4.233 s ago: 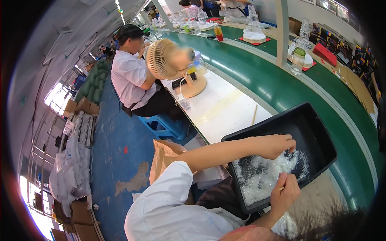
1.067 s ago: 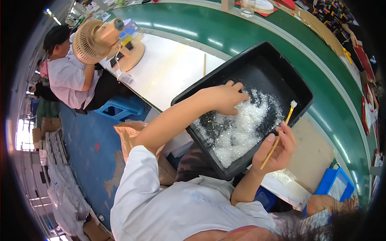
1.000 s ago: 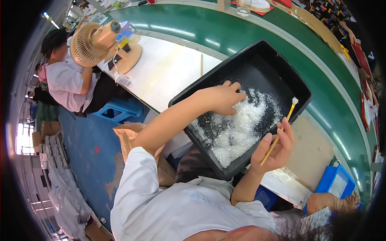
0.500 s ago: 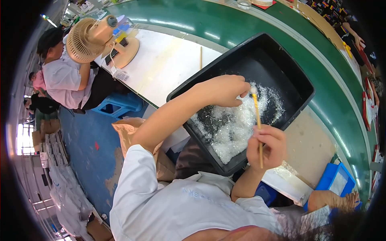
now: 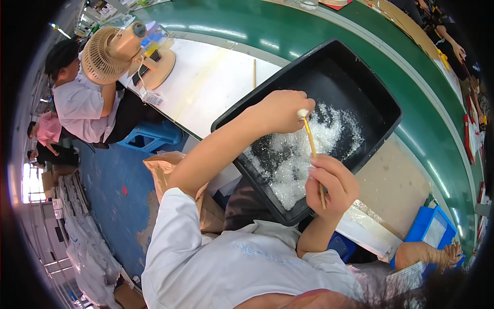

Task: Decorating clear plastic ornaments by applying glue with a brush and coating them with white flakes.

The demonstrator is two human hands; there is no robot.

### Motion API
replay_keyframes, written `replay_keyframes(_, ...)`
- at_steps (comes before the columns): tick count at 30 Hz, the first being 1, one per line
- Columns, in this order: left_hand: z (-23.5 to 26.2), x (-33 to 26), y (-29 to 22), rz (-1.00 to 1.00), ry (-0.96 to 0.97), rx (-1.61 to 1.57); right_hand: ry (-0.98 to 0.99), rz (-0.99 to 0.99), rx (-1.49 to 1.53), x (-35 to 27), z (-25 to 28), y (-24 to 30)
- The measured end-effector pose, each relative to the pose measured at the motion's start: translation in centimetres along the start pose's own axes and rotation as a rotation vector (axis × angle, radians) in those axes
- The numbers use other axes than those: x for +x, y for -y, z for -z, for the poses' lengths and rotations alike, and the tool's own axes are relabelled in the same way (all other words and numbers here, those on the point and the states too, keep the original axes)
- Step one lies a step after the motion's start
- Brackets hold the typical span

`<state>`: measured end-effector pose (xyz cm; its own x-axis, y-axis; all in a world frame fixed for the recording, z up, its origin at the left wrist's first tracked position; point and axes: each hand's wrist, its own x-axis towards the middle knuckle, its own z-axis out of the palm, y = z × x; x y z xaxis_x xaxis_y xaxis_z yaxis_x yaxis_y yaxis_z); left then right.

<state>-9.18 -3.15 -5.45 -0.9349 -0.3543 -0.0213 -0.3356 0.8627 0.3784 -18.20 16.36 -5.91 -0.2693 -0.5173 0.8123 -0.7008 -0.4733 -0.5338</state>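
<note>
- One slim yellow stick (image 5: 310,139) with a rounded white tip slants over a black tray, between the two hands; its tip meets the left hand's fingers in view (whether they truly touch is hard to tell).
- The right hand (image 5: 333,186), over the tray's near right edge, pinches the stick low on its shaft between thumb and fingers, its forearm rising from below.
- The left hand (image 5: 285,110) hangs over the tray, knuckles up and fingers curled; whether it grips anything cannot be told. Its forearm crosses the tray's left rim from the lower left.
- Beneath both hands, one loose heap of glittery white flakes (image 5: 293,172) spreads over the floor of the single black tray (image 5: 360,87).
- Beyond the tray, a white table (image 5: 206,77) carries a second thin stick (image 5: 254,73) and one beige fan (image 5: 105,56).
- Behind the fan, one co-worker (image 5: 77,108) in a pale shirt sits on a blue stool (image 5: 154,135).
</note>
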Motion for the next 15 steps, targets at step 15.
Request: replay_keyframes(15,0.6,-0.1,0.1,0.026,0.071,0.043,0.102,-0.035,0.041,0.3,-0.1,0.0)
